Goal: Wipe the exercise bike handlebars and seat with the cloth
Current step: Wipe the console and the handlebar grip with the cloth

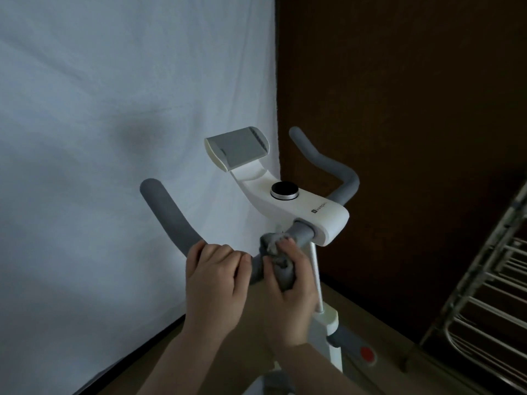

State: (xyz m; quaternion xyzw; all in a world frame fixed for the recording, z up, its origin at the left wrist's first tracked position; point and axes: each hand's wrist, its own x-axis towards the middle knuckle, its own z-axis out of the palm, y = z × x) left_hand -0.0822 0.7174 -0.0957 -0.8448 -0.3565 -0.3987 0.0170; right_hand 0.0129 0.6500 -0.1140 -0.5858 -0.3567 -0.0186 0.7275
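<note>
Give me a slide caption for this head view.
Left hand grips the handlebar while the right hand rubs a grey cloth beside the white console.

- The left hand [212, 276] and right hand [288, 283] crowd the near bar of the handlebars [171, 218], almost touching; little room lies between them.
- The white console [302, 212] with its dial [284, 191] blocks the bar's middle.
- The tablet holder [236, 149] stands over the gap between the two horns.
- The left horn is bare above the left hand.
- A wire rack [484, 280] stands at the right, apart from the bike.
</note>
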